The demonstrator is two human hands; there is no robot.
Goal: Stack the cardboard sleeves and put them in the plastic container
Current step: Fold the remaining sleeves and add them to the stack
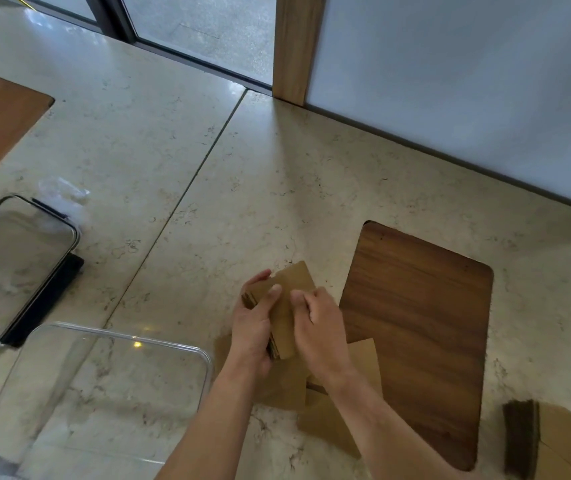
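A stack of brown cardboard sleeves (289, 289) is held above the floor between both hands. My left hand (253, 327) grips its left edge, thumb on top. My right hand (322, 323) presses on its right side with curled fingers. Loose flat sleeves (325, 424) lie on the floor under my forearms. Another pile of sleeves (540, 441) lies at the lower right. The clear plastic container (194, 351) stands open and empty at the lower left, just left of my left forearm.
The container's clear lid (17, 268) with black clips lies at the far left, crumpled plastic wrap (65, 195) behind it. A dark wooden board (415, 334) lies to the right of my hands. A white wall panel and wooden post stand behind.
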